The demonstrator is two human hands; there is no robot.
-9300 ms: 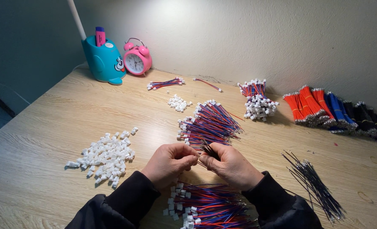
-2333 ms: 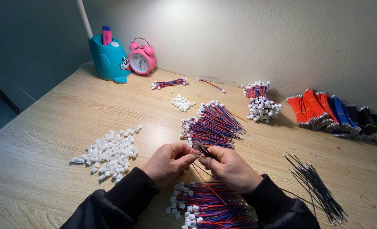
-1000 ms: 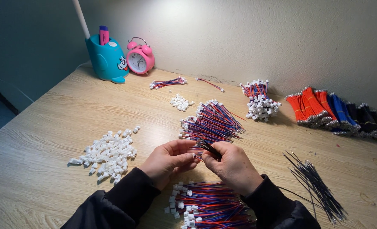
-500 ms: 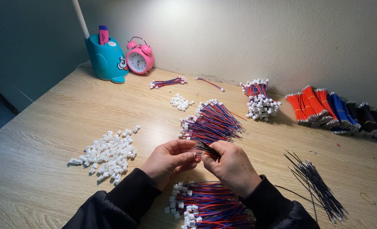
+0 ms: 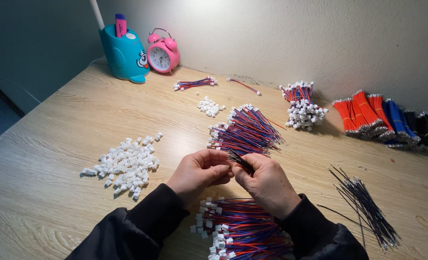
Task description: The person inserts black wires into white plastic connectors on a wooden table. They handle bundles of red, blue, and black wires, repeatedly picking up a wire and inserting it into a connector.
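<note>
Left hand [image 5: 199,171] and right hand [image 5: 267,180] pinch thin wires [image 5: 240,161] between closed fingertips. Finished plugged wires [image 5: 243,231] lie below; many loose white plugs [image 5: 125,163] and black wires [image 5: 365,204] remain.

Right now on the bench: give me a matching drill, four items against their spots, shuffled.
Things:
1. pink alarm clock
2. heap of white connectors
3. loose black wires
4. orange wire bundles

Places:
A. near right of the table
B. left of the hands
C. against the wall, far right
D. beside the teal pen holder

Pairs: 1-D, 2-B, 3-A, 4-C
</note>
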